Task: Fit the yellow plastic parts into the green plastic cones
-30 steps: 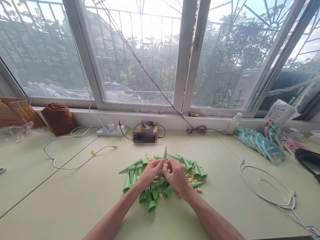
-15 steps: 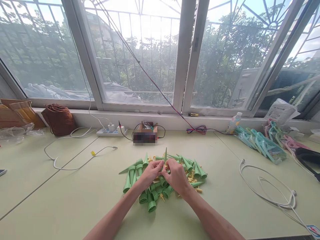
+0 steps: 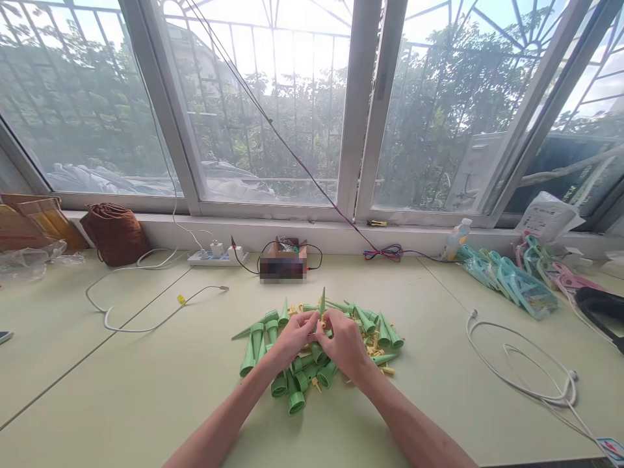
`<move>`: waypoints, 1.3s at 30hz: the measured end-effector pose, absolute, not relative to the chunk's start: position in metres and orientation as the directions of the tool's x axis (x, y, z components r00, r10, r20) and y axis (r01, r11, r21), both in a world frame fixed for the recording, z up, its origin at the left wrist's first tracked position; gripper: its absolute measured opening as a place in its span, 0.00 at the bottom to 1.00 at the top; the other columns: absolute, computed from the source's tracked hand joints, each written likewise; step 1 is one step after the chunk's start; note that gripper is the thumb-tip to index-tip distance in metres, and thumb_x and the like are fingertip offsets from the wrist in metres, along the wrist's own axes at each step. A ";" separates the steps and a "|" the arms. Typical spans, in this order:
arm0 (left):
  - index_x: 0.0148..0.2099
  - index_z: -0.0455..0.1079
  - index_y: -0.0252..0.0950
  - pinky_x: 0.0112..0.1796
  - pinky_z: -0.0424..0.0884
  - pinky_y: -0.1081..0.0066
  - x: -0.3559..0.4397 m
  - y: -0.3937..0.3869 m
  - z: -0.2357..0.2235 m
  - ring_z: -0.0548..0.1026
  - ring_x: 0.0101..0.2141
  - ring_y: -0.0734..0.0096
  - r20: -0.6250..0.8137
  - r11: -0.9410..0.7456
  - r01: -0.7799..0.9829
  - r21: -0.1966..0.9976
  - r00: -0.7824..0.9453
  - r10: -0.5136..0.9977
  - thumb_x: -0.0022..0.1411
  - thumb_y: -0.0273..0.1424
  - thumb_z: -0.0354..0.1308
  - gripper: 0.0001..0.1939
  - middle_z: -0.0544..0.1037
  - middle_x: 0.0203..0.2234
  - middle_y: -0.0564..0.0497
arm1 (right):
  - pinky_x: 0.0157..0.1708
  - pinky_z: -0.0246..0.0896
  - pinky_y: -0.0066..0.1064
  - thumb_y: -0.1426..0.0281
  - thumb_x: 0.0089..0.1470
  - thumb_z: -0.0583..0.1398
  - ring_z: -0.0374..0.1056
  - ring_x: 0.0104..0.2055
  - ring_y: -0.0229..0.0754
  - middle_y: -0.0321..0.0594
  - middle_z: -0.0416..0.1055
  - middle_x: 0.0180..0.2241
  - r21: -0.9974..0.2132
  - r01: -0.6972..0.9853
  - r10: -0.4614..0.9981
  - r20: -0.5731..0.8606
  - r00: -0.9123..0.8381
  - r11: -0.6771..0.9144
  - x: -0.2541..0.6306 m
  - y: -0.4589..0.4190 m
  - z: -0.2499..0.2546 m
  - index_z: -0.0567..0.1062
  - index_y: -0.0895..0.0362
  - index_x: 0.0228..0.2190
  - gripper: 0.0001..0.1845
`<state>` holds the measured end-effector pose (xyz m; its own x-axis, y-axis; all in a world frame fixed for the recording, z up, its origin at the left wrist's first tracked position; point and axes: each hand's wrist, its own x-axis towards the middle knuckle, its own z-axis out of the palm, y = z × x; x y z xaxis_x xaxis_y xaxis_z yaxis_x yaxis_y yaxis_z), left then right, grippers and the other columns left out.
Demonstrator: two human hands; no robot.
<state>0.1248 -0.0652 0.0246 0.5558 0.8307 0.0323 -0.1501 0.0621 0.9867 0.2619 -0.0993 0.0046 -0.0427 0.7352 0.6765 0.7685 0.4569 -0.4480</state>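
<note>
Over a heap of green plastic watering spikes (image 3: 295, 400), my left hand (image 3: 296, 338) and my right hand (image 3: 345, 339) meet, fingertips almost touching. Between them one green watering spike (image 3: 322, 300) points up, its lower part hidden by the fingers. My left hand pinches it from the left side. A small yellow plastic valve (image 3: 323, 323) shows at the spike, with the right thumb and fingers closed on it. Other spikes, hollow cones with round collars, lie around both hands. Loose yellow valves (image 3: 387, 370) are scattered among them, mostly on the right.
A power strip (image 3: 205, 259) and a small box (image 3: 287, 250) stand along the back by the window sill. White cables (image 3: 521, 390) curl at right, and another cable (image 3: 141, 330) lies at left. Bagged hangers (image 3: 524, 286), a bottle (image 3: 457, 237) and a brown pouch (image 3: 116, 237) sit farther out.
</note>
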 end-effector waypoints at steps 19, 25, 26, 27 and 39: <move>0.37 0.71 0.33 0.31 0.75 0.69 0.117 -0.048 0.014 0.76 0.26 0.71 0.055 -0.003 -0.275 0.961 0.182 0.982 0.52 0.46 0.65 0.21 0.78 0.33 0.48 | 0.29 0.59 0.30 0.67 0.63 0.51 0.66 0.25 0.40 0.40 0.72 0.29 -0.570 0.750 0.693 0.689 0.212 0.337 0.279 -0.088 0.001 0.71 0.58 0.36 0.10; 0.38 0.70 0.33 0.29 0.74 0.69 0.117 -0.051 0.017 0.76 0.26 0.70 0.074 -0.023 -0.271 0.962 0.178 0.981 0.52 0.46 0.65 0.21 0.77 0.33 0.46 | 0.33 0.62 0.34 0.72 0.60 0.51 0.67 0.30 0.44 0.43 0.71 0.30 -0.520 0.790 0.675 0.712 0.191 0.325 0.285 -0.084 -0.002 0.70 0.58 0.38 0.09; 0.37 0.70 0.33 0.28 0.74 0.70 0.117 -0.051 0.017 0.76 0.26 0.70 0.075 -0.026 -0.272 0.962 0.171 0.983 0.52 0.46 0.65 0.22 0.77 0.33 0.46 | 0.33 0.62 0.34 0.72 0.60 0.51 0.67 0.31 0.44 0.43 0.71 0.31 -0.511 0.794 0.680 0.712 0.175 0.331 0.286 -0.083 -0.002 0.70 0.58 0.38 0.08; 0.37 0.70 0.33 0.27 0.74 0.70 0.117 -0.051 0.017 0.76 0.25 0.70 0.075 -0.028 -0.273 0.962 0.163 0.984 0.51 0.47 0.66 0.22 0.77 0.33 0.46 | 0.34 0.62 0.35 0.73 0.60 0.51 0.67 0.32 0.45 0.44 0.71 0.31 -0.502 0.795 0.689 0.709 0.153 0.341 0.286 -0.083 -0.002 0.70 0.58 0.38 0.08; 0.33 0.68 0.34 0.21 0.67 0.76 0.118 -0.050 0.018 0.68 0.20 0.78 0.113 -0.095 -0.284 0.954 0.050 0.992 0.51 0.46 0.65 0.20 0.73 0.27 0.53 | 0.49 0.60 0.42 0.77 0.56 0.57 0.66 0.47 0.49 0.44 0.74 0.41 -0.372 0.746 0.763 0.587 -0.271 0.552 0.274 -0.087 -0.007 0.71 0.56 0.45 0.14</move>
